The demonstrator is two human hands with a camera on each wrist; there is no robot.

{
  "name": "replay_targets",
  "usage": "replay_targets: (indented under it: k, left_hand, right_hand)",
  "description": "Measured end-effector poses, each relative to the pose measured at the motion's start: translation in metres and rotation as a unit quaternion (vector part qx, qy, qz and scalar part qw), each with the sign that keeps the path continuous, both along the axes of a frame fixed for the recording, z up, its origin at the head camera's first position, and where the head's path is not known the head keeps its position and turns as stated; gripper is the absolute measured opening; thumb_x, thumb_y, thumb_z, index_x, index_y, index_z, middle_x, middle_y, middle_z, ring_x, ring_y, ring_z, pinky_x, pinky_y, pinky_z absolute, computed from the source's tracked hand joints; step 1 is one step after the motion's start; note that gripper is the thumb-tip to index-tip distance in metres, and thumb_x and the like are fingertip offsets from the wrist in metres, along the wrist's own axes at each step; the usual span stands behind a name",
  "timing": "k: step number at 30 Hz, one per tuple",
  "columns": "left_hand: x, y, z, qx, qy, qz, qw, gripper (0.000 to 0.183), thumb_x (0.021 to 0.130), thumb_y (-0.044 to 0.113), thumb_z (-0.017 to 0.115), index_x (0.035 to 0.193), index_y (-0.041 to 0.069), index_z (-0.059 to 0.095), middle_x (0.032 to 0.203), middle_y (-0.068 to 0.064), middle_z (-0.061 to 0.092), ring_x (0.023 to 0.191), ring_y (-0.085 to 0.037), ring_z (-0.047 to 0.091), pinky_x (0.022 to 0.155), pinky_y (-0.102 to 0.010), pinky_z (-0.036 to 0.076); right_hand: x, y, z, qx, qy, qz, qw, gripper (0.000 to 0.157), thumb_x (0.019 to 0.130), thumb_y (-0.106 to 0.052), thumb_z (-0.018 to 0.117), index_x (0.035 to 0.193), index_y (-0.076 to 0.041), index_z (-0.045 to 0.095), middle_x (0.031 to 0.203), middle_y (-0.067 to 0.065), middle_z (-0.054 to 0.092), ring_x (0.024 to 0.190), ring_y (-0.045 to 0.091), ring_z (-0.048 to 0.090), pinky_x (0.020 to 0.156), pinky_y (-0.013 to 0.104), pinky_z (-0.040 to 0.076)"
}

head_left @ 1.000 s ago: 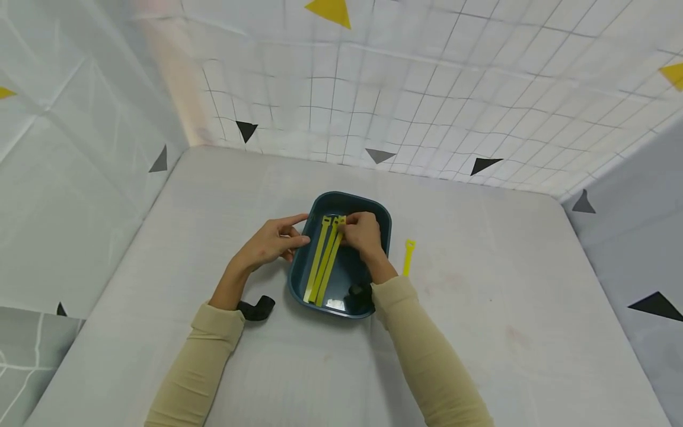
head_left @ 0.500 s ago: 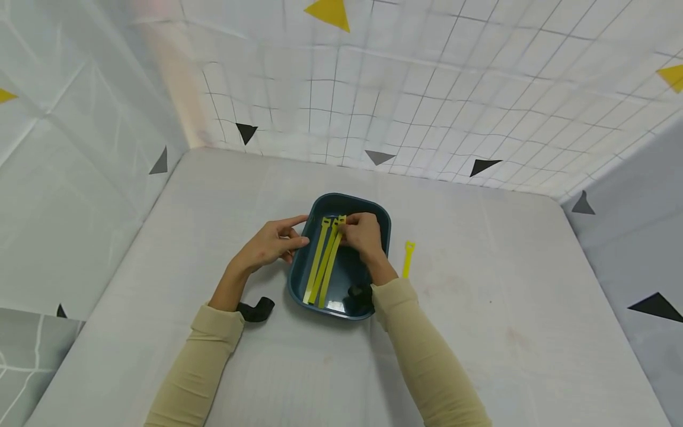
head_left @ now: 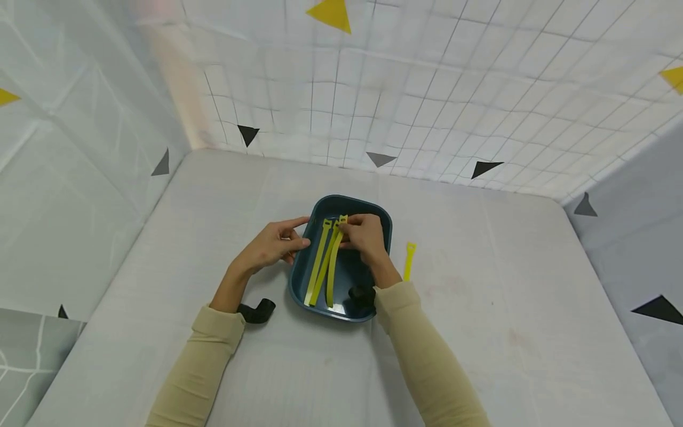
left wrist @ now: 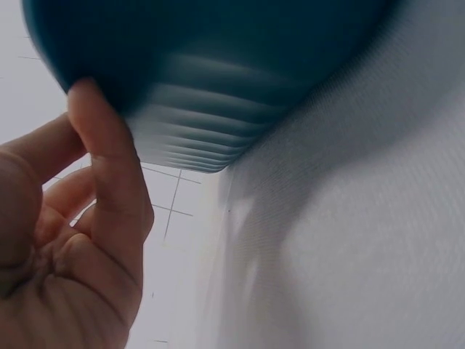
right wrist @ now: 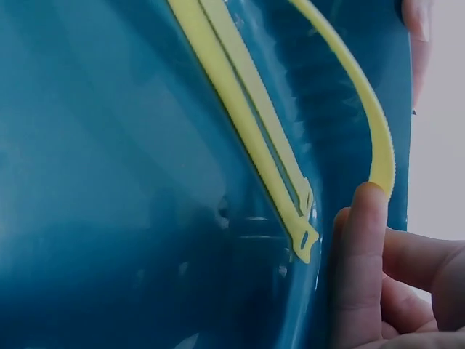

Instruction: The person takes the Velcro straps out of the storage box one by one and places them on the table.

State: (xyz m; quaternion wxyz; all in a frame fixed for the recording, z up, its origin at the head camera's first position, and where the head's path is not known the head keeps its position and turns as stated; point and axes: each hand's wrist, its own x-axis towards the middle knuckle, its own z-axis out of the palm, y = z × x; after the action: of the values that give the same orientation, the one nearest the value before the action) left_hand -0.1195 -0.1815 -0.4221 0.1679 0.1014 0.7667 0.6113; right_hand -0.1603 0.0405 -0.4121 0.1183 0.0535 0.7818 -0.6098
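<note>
A dark teal tray [head_left: 349, 284] holds several yellow hook-and-loop cable ties. Two cable ties [head_left: 320, 255] lie side by side along its left half, their slotted heads at the far end. Over the tray my right hand [head_left: 365, 237] pinches another cable tie [right wrist: 363, 87] near its head, between thumb and fingers. This tie bows in a curve, its tail hanging toward the tray's near end. My left hand [head_left: 272, 243] rests against the tray's left rim from outside, index finger and thumb extended. In the left wrist view a fingertip [left wrist: 87, 94] touches the ribbed outer wall.
One more yellow cable tie [head_left: 409, 261] lies on the white-covered table [head_left: 480, 344], right of the tray and partly hidden by the right sleeve. Black wrist cameras sit at both cuffs. White sheeting with a grid [head_left: 405, 95] rises behind the table.
The pinched cable tie has come away from the two beside it: its tail has swung right and now bows. My left hand keeps its place at the rim.
</note>
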Motion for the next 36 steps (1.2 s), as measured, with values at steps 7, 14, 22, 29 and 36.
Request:
replay_targets:
  k: [7,14,22,29,36]
  left_hand:
    - [0.0,0.001,-0.002,-0.005,0.004,-0.003,1.0,0.06,0.097,0.016,0.066,0.151,0.01,0.041,0.085,-0.015,0.062,0.061,-0.024,0.061,0.064,-0.045,0.058]
    - [0.0,0.001,-0.001,-0.006,0.002,-0.003,1.0,0.06,0.097,0.016,0.066,0.151,0.01,0.041,0.086,-0.016,0.062,0.061,-0.024,0.061,0.064,-0.045,0.058]
    - [-0.001,0.002,-0.002,-0.009,0.002,-0.003,1.0,0.06,0.097,0.017,0.066,0.151,0.01,0.042,0.087,-0.016,0.062,0.061,-0.024,0.061,0.063,-0.043,0.058]
    - [-0.001,0.002,-0.003,-0.008,-0.005,-0.001,1.0,0.061,0.097,0.017,0.066,0.151,0.01,0.041,0.087,-0.015,0.062,0.062,-0.024,0.061,0.063,-0.042,0.058]
    - [-0.001,0.001,0.0,-0.015,-0.002,0.004,0.9999,0.061,0.097,0.017,0.067,0.151,0.01,0.041,0.087,-0.015,0.061,0.065,-0.023,0.058,0.062,-0.039,0.058]
  right_hand:
    - [0.002,0.001,0.002,-0.023,0.013,-0.002,1.0,0.024,0.094,-0.003,0.065,0.115,0.009,0.067,0.1,0.023,0.068,0.07,0.021,0.071,0.059,0.026,0.058]
    - [0.005,0.001,0.005,-0.031,0.018,-0.006,0.999,0.022,0.094,-0.003,0.066,0.113,0.009,0.068,0.099,0.022,0.068,0.07,0.02,0.07,0.058,0.026,0.058]
    - [0.009,0.003,0.012,-0.042,0.035,-0.009,0.998,0.025,0.095,-0.004,0.065,0.117,0.008,0.066,0.104,0.025,0.067,0.07,0.02,0.069,0.059,0.026,0.058]
    - [0.01,0.007,0.018,-0.059,0.04,-0.018,0.997,0.025,0.094,-0.004,0.067,0.116,0.008,0.067,0.098,0.019,0.067,0.063,0.016,0.066,0.058,0.028,0.058]
    - [0.01,0.01,0.026,-0.081,0.031,-0.006,0.996,0.026,0.095,-0.007,0.067,0.117,0.007,0.067,0.098,0.019,0.066,0.066,0.017,0.067,0.059,0.029,0.059]
